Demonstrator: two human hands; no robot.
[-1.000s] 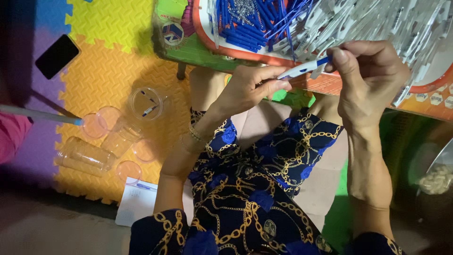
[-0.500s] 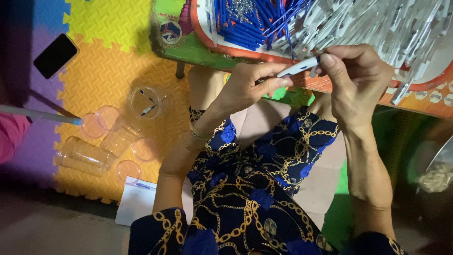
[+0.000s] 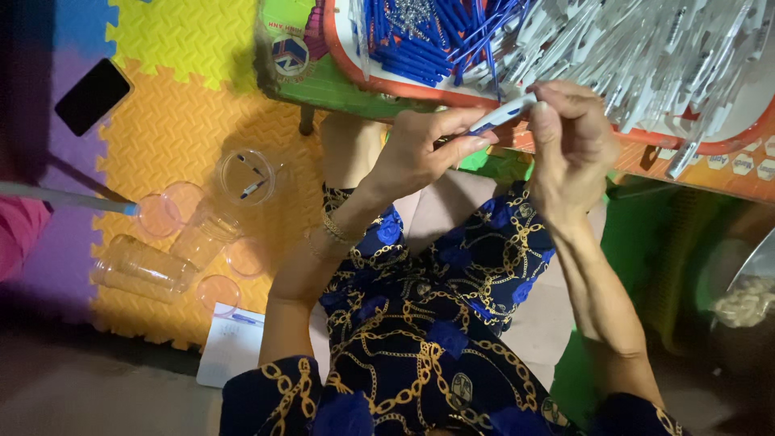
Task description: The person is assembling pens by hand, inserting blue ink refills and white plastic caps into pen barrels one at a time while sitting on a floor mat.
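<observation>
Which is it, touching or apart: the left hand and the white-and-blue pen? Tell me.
Touching. The head view shows the left hand with thumb and fingers pinching the white-and-blue pen; the right hand grips its other end.

right hand (image 3: 569,149) drawn in from the right toward the left hand (image 3: 420,149), fingers now curled over the pen (image 3: 502,113) tip, pen shifted slightly left, more of it hidden than before

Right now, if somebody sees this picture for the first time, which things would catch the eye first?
First, the two hands at top centre: the left hand and right hand together hold a white and blue pen. Just above them, a red-rimmed tray is heaped with blue pen parts and white pen parts. On the left, clear plastic jars lie on a bright yellow and orange foam mat.
</observation>
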